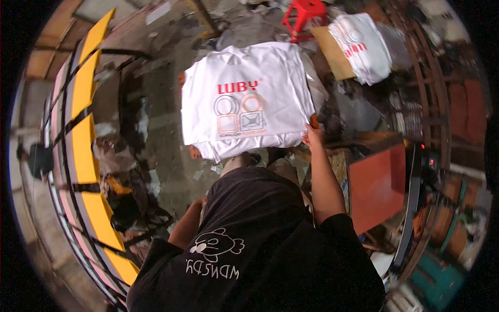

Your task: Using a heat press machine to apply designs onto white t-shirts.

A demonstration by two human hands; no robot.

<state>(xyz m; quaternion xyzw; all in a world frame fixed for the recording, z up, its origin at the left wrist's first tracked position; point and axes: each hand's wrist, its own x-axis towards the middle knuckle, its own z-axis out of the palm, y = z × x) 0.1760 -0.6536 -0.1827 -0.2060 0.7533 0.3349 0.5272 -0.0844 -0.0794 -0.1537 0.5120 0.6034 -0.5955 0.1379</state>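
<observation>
A pile of white T-shirts (202,101) with red lettering and grey-and-orange line drawings lies in front of me on a support that is mostly hidden, with orange-brown bits showing at its sides. My right hand (313,136) grips the pile's near right corner, fingers closed round the cloth. Low beside my thigh is my left hand (200,203), away from the shirts; its fingers are mostly hidden.
A long rack of yellow panels (88,145) runs along the left, with a dark figure (39,161) beyond. A second white shirt pile (374,62) rests on brown board near a red stool (304,13). An orange-red board (377,184) stands at the right.
</observation>
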